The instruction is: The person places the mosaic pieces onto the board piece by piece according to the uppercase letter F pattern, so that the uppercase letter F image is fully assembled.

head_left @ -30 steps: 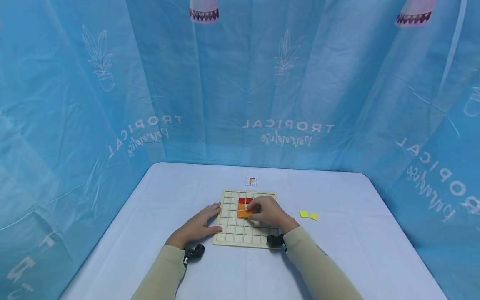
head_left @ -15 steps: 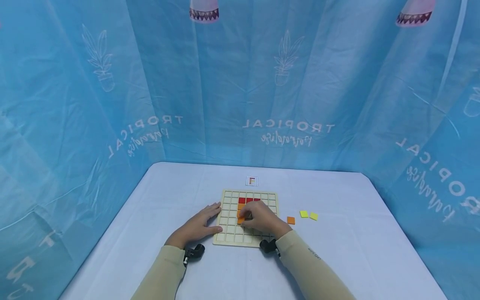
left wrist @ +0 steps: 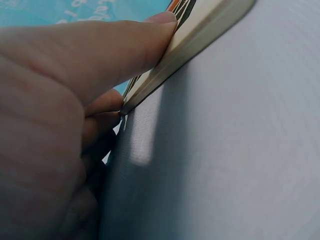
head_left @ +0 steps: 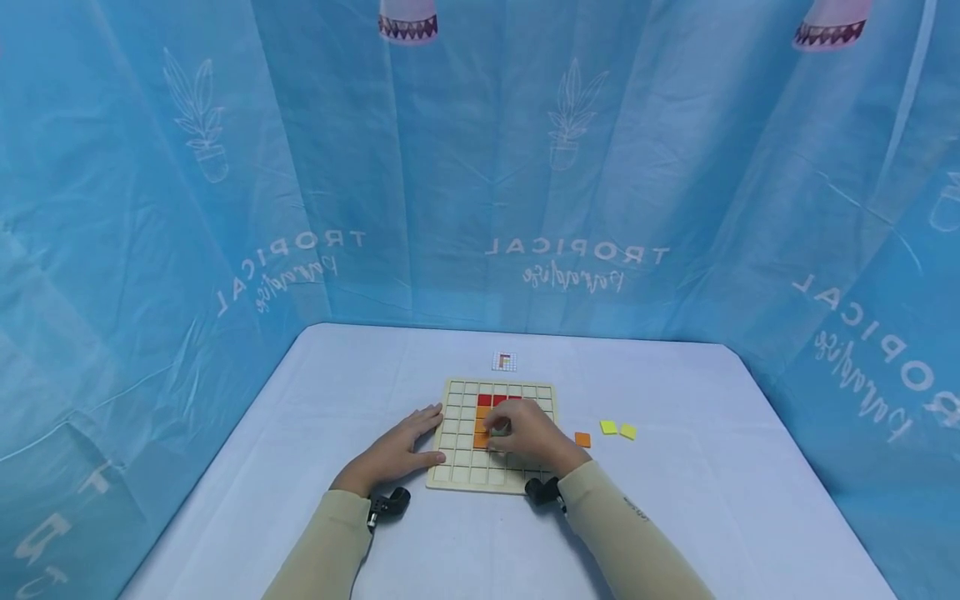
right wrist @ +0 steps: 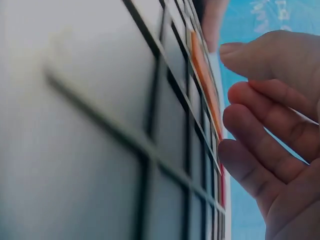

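Observation:
A wooden grid board [head_left: 459,468] lies on the white table. Red tiles [head_left: 485,401] fill part of its second row, and orange tiles [head_left: 482,426] run down a column below them. My right hand [head_left: 525,432] hovers over the board's middle with loosely curled fingers beside the orange tiles [right wrist: 202,75]; nothing shows between its fingers [right wrist: 255,120]. My left hand [head_left: 401,446] lies flat on the table, its thumb [left wrist: 115,47] and fingertips pressed against the board's left edge [left wrist: 200,40].
One loose orange tile [head_left: 582,439] and two yellow tiles [head_left: 617,429] lie on the table right of the board. A small pattern card [head_left: 504,362] lies beyond the board. Blue curtains enclose the table on three sides.
My right hand moved toward me down the orange column, then drew back slightly. A third orange tile now lies in the column, and the loose orange tile came into view.

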The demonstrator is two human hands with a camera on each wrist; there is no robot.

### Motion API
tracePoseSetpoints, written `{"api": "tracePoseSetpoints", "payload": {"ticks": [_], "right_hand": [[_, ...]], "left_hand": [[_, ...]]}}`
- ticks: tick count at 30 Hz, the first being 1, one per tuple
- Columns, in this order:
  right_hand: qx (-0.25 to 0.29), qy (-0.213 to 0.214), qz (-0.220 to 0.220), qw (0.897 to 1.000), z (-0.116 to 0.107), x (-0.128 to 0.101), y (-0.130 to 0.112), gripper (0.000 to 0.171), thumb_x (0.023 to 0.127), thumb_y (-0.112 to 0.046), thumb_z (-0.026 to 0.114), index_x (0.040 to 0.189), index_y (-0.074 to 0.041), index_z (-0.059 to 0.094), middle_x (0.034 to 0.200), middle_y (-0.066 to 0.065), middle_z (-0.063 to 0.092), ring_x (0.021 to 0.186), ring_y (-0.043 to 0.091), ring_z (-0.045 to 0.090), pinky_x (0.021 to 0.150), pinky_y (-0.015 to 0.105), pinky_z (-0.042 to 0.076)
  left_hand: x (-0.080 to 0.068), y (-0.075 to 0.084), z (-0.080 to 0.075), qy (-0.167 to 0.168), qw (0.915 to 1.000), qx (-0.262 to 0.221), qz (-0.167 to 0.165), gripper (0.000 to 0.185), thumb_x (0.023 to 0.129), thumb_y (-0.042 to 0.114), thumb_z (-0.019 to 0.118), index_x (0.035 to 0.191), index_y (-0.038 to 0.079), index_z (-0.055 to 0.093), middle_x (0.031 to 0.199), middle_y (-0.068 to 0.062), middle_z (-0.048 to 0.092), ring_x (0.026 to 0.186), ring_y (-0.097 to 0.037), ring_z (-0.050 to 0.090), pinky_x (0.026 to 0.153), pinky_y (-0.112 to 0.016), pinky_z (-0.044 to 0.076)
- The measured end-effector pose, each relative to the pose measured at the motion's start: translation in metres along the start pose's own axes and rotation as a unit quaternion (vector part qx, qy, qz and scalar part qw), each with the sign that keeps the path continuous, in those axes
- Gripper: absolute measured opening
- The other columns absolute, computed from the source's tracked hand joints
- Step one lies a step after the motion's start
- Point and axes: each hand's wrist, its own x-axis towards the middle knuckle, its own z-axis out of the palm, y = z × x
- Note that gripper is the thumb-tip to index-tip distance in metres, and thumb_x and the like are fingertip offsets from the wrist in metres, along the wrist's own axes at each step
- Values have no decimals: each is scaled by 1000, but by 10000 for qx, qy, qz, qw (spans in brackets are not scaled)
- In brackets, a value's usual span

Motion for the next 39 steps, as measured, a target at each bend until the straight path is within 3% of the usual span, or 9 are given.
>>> {"api": "tracePoseSetpoints", "payload": {"ticks": [5, 9, 12, 16, 21, 28, 39], "right_hand": [[145, 367, 345, 9986, -25, -13, 14, 18, 92, -10, 84, 109, -4, 79, 105, 3, 74, 93, 18, 68, 82, 36, 59], [52, 625, 820, 9947, -44, -29, 33, 18, 92, -12, 84, 108, -7, 80, 103, 0, 73, 91, 16, 66, 79, 37, 59], [53, 706, 1217, 9900, -55, -43, 49, 17, 92, -14, 85, 108, -9, 79, 98, -3, 70, 83, 15, 65, 70, 35, 59], [-16, 702, 1615, 9844, -65, -60, 65, 19, 88, -15, 87, 105, -11, 79, 95, -4, 69, 80, 15, 63, 68, 35, 58], [-180, 506, 1753, 9830, -72, -76, 74, 23, 84, -14, 91, 104, -12, 79, 97, -7, 70, 86, 13, 63, 78, 35, 57], [25, 241, 1948, 9805, -77, -86, 76, 30, 80, -9, 93, 105, -16, 78, 98, -8, 69, 89, 14, 63, 84, 37, 56], [40, 336, 2029, 9786, -75, -86, 74, 25, 84, -5, 87, 105, -17, 78, 103, -7, 70, 93, 17, 63, 90, 41, 57]], "left_hand": [[0, 0, 0, 16, 10000, 10, 50, 85, 94, 51, 78, 159, 7, 46, 170, -1, 32, 158, -28, 19, 124, -53, 21], [0, 0, 0, 17, 10000, 11, 45, 86, 93, 52, 78, 159, 7, 47, 170, -1, 32, 158, -28, 19, 124, -53, 21], [1, 0, 1, 23, 10000, 16, 20, 86, 93, 52, 78, 160, 7, 47, 170, -1, 32, 158, -29, 20, 124, -53, 22], [0, -1, 0, 23, 10000, 53, -19, 87, 93, 52, 78, 160, 7, 46, 170, -2, 32, 158, -29, 20, 124, -54, 22], [0, -3, 0, 16, 10000, 36, 35, 86, 93, 51, 78, 160, 7, 46, 170, -2, 32, 158, -29, 20, 124, -54, 22], [-1, -2, 0, 4, 10000, -26, 45, 85, 94, 50, 79, 160, 7, 46, 170, -2, 32, 158, -29, 20, 124, -54, 23], [-1, 0, 0, -2, 10000, -21, 38, 86, 93, 50, 79, 160, 6, 46, 169, -3, 33, 158, -30, 20, 124, -55, 22]]}}
